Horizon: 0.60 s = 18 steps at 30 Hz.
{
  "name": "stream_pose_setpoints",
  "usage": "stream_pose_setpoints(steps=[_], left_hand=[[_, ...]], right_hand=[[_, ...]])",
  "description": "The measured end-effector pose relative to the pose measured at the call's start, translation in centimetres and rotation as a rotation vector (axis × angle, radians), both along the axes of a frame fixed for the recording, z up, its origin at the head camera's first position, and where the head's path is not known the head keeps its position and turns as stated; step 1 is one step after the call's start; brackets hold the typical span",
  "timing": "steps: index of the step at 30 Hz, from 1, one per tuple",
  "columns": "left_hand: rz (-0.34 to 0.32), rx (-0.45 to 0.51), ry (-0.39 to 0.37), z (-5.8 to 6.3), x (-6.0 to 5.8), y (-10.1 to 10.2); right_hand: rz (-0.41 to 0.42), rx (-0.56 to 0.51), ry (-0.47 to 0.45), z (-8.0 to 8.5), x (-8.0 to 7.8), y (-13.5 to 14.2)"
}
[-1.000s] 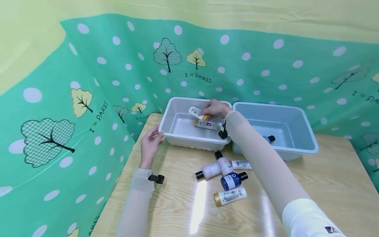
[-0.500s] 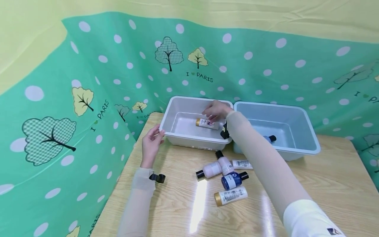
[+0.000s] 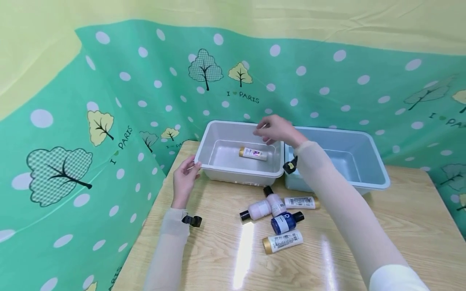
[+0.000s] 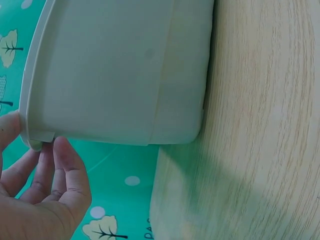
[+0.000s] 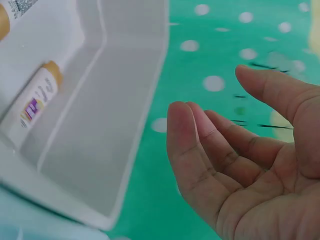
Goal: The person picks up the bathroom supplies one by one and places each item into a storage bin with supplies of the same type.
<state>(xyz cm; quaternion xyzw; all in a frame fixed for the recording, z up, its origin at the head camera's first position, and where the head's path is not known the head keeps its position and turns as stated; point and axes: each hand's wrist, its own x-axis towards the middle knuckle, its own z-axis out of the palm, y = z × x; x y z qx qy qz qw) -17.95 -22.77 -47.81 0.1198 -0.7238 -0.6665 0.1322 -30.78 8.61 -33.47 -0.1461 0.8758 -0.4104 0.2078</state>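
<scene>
My left hand [image 3: 184,178] pinches the rim of the grey bin [image 3: 233,174] at its near left corner; in the left wrist view the thumb and fingers [image 4: 70,165] meet on that rim. Above the bin's right side hovers my right hand [image 3: 275,128], holding nothing, its fingers loosely bent and thumb apart in the right wrist view. A white tube [image 3: 253,153] with a gold cap and purple label lies on the bin floor. Part of another gold-capped tube [image 5: 17,10] shows at the right wrist view's upper left; the head view does not show it inside the bin.
A pale blue bin [image 3: 338,151] stands against the grey one on the right, partly behind my right arm. On the wooden table [image 3: 211,250] lie two pinkish bottles [image 3: 260,209], a dark blue bottle [image 3: 284,223] and two white tubes [image 3: 285,241]. Patterned cloth [image 3: 309,93] hangs behind.
One second ago my right hand held a white gold-capped tube inside the grey bin. It has let go, then risen and moved right. My left hand has stayed on the rim.
</scene>
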Motion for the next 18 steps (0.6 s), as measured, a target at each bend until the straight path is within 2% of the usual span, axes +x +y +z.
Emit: stream_pose_setpoints(steps=[4,10,14,18], left_hand=[[0.009,-0.003,-0.004,-0.1,0.1,0.0],[0.009,-0.011,0.001,-0.1,0.1,0.0],[0.004,-0.007,-0.012,-0.1,0.0,0.1],[0.008,-0.003,-0.019,0.1,-0.1,0.1]], right_hand=[[0.013,-0.033,0.093,0.7,2.9,2.1],[0.029,-0.040,0.200,0.6,7.3,5.6],[0.007,-0.019,0.245,-0.2,10.2,7.8],[0.002,-0.051,0.292,-1.6,12.8,9.7]])
